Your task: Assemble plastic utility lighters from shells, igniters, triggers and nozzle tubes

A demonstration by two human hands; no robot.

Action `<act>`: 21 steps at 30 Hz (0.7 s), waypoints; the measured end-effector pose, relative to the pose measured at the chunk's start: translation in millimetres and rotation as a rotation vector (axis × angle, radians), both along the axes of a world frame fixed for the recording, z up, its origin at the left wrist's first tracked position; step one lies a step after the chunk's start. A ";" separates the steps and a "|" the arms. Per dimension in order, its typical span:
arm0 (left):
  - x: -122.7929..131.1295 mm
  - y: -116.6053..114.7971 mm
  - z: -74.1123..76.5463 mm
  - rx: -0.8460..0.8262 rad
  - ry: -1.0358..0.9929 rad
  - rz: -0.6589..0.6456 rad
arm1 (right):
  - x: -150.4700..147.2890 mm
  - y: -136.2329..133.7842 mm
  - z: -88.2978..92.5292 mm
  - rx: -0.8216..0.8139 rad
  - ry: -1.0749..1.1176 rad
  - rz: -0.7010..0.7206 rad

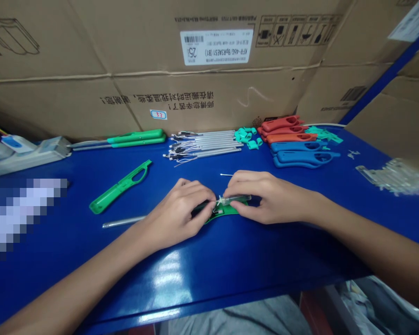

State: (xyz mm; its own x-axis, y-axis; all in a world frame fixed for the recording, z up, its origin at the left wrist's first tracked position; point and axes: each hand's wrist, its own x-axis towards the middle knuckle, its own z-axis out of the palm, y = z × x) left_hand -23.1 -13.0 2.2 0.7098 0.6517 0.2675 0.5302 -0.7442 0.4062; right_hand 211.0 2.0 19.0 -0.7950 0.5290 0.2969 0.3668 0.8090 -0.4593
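My left hand [185,207] is closed, thumb and fingertips pinching near thin white wires and a dark part mostly hidden beneath them. From under it a silver metal tube [124,222] sticks out to the left. My right hand [261,195] grips a clear lighter fuel tank [235,199], its small white valve end facing the left fingertips. Below both hands lies a green lighter handle half [230,210], partly covered by the fingers. A matching green handle half [120,188] rests apart, to the left, hollow side up.
Behind lie metal tubes with wires [212,145], teal plastic pieces [246,137], red handles [282,124], blue handles [303,158] and green-handled lighters [136,138]. A power strip [31,156] stands left. Clear tanks [394,177] are piled right. Cardboard [153,42] walls the back.
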 end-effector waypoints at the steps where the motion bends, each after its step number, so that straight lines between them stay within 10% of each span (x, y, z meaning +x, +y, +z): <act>1: 0.1 0.0 0.1 -0.002 0.003 0.000 | 0.0 0.0 -0.1 -0.001 0.000 0.001; 21: -5.7 0.7 3.1 -0.014 0.122 0.036 | 0.4 1.7 -4.6 -0.017 -0.099 0.003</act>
State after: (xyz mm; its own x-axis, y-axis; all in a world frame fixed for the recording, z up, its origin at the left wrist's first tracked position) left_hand -28.8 -12.3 5.3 0.7128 0.6802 0.1711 0.6024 -0.7187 0.3473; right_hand 211.4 3.7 14.4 -0.8216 0.5308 0.2079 0.4085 0.8026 -0.4347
